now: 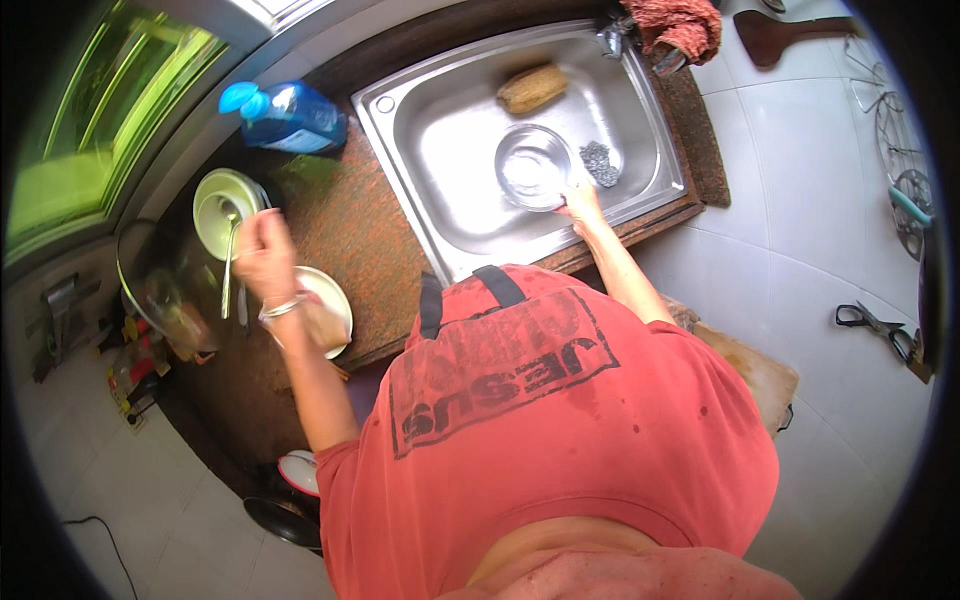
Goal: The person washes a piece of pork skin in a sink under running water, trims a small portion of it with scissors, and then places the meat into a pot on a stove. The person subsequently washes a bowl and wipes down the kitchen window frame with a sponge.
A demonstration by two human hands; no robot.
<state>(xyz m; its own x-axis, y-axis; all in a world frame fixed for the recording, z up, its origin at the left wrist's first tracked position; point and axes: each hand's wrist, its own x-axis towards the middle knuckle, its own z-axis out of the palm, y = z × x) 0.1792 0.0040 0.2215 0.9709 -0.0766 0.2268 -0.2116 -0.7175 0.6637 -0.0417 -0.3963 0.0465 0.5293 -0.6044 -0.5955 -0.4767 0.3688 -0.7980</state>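
My right hand (582,208) grips the near rim of a shiny round bowl (531,166), steel or glass, inside the stainless steel sink (420,187). Just right of that bowl lies a metal scouring pad (599,163), and a brown scrubber, perhaps a loofah (532,88), rests toward the sink's back wall. Over the left counter, my left hand (264,251) is blurred, its fingers curled close to a stack of pale bowls (214,191). A metal spoon (228,277) leans out of the top bowl beside these fingers; whether they touch anything is unclear. A white plate (341,304) shows partly behind my left wrist.
A blue pump bottle (292,116) stands on the granite counter (375,225) left of the sink. By the faucet (611,41) hangs a red cloth (679,26). Scissors (874,326) hang along the tiled wall at right. A dark pan (281,523) is at lower left.
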